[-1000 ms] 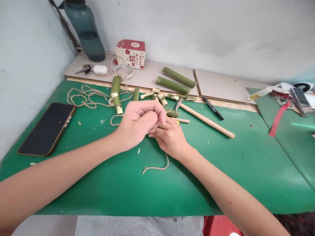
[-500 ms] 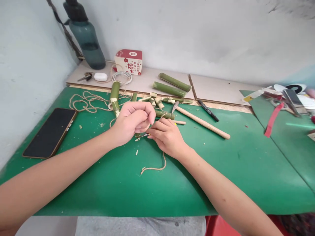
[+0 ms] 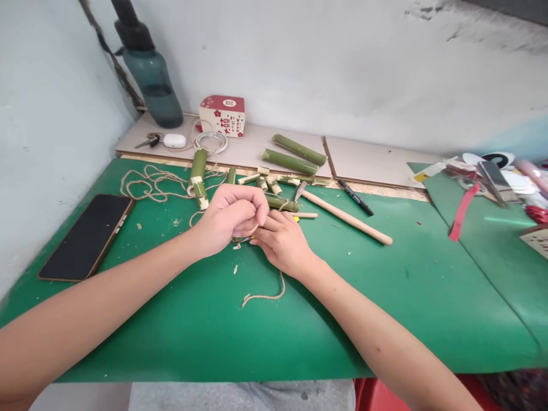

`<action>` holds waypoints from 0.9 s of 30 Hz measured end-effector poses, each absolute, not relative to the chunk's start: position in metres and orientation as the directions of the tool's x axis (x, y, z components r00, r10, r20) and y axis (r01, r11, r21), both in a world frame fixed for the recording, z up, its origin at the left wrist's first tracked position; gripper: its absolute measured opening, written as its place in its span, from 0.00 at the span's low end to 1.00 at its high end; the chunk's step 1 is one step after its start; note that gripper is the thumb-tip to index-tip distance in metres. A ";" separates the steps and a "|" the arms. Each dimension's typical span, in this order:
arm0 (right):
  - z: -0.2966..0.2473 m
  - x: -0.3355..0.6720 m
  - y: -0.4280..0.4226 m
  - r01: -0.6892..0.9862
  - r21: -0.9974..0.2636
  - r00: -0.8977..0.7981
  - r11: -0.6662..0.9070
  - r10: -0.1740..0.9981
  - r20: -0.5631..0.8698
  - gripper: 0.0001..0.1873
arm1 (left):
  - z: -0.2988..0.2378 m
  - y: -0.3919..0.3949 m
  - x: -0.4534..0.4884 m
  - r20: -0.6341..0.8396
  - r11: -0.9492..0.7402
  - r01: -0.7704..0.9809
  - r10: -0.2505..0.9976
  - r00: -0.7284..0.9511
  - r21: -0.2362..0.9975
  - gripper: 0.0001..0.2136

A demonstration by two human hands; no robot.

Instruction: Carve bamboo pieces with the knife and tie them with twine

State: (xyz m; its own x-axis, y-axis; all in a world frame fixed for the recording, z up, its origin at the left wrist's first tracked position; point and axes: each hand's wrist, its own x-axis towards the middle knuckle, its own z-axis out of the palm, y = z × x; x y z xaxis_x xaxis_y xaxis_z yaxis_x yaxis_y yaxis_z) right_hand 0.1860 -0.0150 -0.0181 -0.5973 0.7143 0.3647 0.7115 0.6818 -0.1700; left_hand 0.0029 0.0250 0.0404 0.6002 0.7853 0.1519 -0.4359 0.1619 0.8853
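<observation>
My left hand (image 3: 231,220) is closed in a fist, with a short tan bit of twine (image 3: 256,228) showing at its fingertips. Close against it, my right hand (image 3: 282,240) has its fingers bent together, palm down, low over the table; what lies under them is mostly hidden. A thin metal tip (image 3: 245,239) and a bit of yellow (image 3: 296,218) peek out around that hand. From beneath it a loose twine end (image 3: 265,297) curls toward me. Just behind the hands lie a green bamboo piece (image 3: 282,203) and a hammer (image 3: 346,217).
Bamboo tubes (image 3: 295,162) and short offcuts (image 3: 261,181) lie at the back. Left are a phone (image 3: 88,237), tangled twine (image 3: 149,182) and a notched bamboo tube (image 3: 198,171). A bottle (image 3: 156,85), box (image 3: 222,117), tape roll (image 3: 211,142) and marker (image 3: 355,198) stand or lie around.
The view has shifted slightly, so things sit a little lower and further left. Both hands keep nearly the same pose, close together.
</observation>
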 end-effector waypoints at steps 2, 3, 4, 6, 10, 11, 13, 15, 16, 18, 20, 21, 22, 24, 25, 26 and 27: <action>-0.019 0.189 -0.015 0.695 -0.165 -0.607 0.700 0.694 0.387 0.12 | 0.040 0.025 0.002 0.148 0.167 -0.432 0.782 0.605 0.887 0.07; -0.019 0.190 -0.015 0.689 -0.170 -0.608 0.705 0.689 0.395 0.12 | 0.040 0.025 0.002 0.147 0.169 -0.433 0.781 0.606 0.886 0.07; -0.019 0.192 -0.015 0.684 -0.177 -0.606 0.708 0.686 0.402 0.12 | 0.040 0.025 0.001 0.150 0.170 -0.437 0.781 0.606 0.883 0.07; -0.020 0.193 -0.015 0.680 -0.190 -0.598 0.709 0.685 0.417 0.12 | 0.039 0.026 0.001 0.157 0.174 -0.451 0.781 0.605 0.876 0.07; -0.020 0.191 -0.015 0.675 -0.189 -0.588 0.713 0.676 0.444 0.12 | 0.038 0.027 0.000 0.160 0.188 -0.455 0.766 0.623 0.870 0.07; -0.020 0.191 -0.015 0.672 -0.188 -0.590 0.716 0.671 0.450 0.12 | 0.038 0.027 0.000 0.157 0.192 -0.452 0.762 0.628 0.871 0.07; -0.019 0.190 -0.015 0.664 -0.187 -0.592 0.724 0.661 0.461 0.12 | 0.038 0.028 0.000 0.155 0.200 -0.451 0.757 0.635 0.870 0.07; -0.017 0.191 -0.014 0.660 -0.189 -0.589 0.727 0.657 0.470 0.12 | 0.038 0.028 0.000 0.158 0.207 -0.454 0.749 0.643 0.867 0.08; -0.017 0.192 -0.014 0.660 -0.193 -0.587 0.726 0.659 0.471 0.12 | 0.038 0.028 -0.001 0.159 0.210 -0.456 0.746 0.646 0.865 0.08; -0.016 0.194 -0.014 0.660 -0.204 -0.583 0.723 0.664 0.468 0.12 | 0.038 0.029 -0.001 0.161 0.216 -0.457 0.739 0.654 0.863 0.08; -0.016 0.196 -0.014 0.656 -0.224 -0.582 0.721 0.672 0.458 0.11 | 0.038 0.030 -0.002 0.159 0.221 -0.457 0.738 0.655 0.861 0.08; -0.016 0.197 -0.014 0.653 -0.238 -0.580 0.719 0.677 0.453 0.11 | 0.038 0.031 -0.002 0.159 0.220 -0.460 0.742 0.652 0.860 0.08; -0.016 0.198 -0.014 0.649 -0.255 -0.578 0.717 0.682 0.449 0.11 | 0.038 0.032 -0.002 0.159 0.219 -0.464 0.747 0.646 0.858 0.08; -0.017 0.199 -0.015 0.641 -0.288 -0.570 0.711 0.693 0.442 0.10 | 0.039 0.034 -0.002 0.153 0.217 -0.471 0.762 0.629 0.855 0.08; -0.017 0.200 -0.015 0.640 -0.302 -0.566 0.707 0.699 0.437 0.10 | 0.039 0.035 -0.002 0.147 0.218 -0.471 0.768 0.623 0.855 0.07; -0.016 0.201 -0.015 0.639 -0.313 -0.563 0.703 0.704 0.433 0.10 | 0.040 0.036 -0.002 0.140 0.219 -0.469 0.773 0.619 0.856 0.07; -0.016 0.201 -0.015 0.641 -0.319 -0.559 0.698 0.709 0.429 0.09 | 0.040 0.037 -0.002 0.135 0.220 -0.466 0.776 0.616 0.857 0.07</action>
